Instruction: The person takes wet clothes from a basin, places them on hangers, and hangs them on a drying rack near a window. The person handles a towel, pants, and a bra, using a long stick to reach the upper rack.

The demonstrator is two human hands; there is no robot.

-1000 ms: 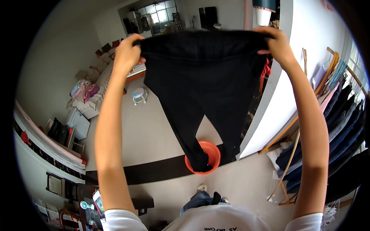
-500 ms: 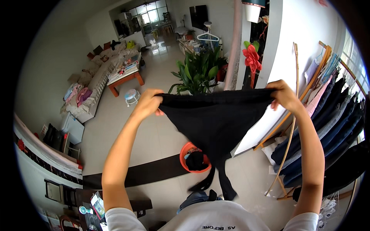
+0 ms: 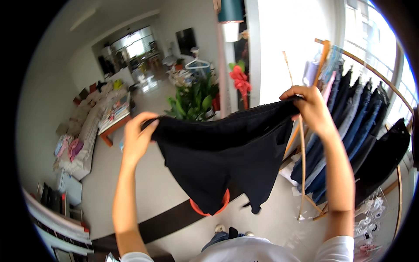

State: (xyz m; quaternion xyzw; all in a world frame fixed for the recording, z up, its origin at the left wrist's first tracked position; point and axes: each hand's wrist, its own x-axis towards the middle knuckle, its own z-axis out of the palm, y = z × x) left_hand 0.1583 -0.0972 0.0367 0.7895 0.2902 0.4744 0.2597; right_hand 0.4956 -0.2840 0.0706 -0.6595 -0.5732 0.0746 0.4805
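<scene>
Black pants (image 3: 218,161) hang stretched out in front of me, held up by the two ends of their elastic waistband. My left hand (image 3: 139,134) is closed on the left end, thumb and fingers pinching the edge. At the right end, my right hand (image 3: 309,107) grips the waistband, fingers curled over it. The waist opening gapes toward me, and the legs dangle below with their ends bunched. Beneath them an orange-red bucket (image 3: 226,201) stands on the floor, mostly hidden by the cloth.
To the right, a wooden rack (image 3: 322,65) carries several jeans and dark pants (image 3: 355,118) on hangers. A wooden pole (image 3: 302,174) leans beside it. Ahead are a leafy plant (image 3: 192,102) and a white hanger (image 3: 197,64). A sofa (image 3: 87,144) and low table (image 3: 114,120) stand at left.
My view has swung to the right, toward the rack. The pants are lower in view and tilted, the right end higher, with the waistband opened wider. Both hands keep their hold.
</scene>
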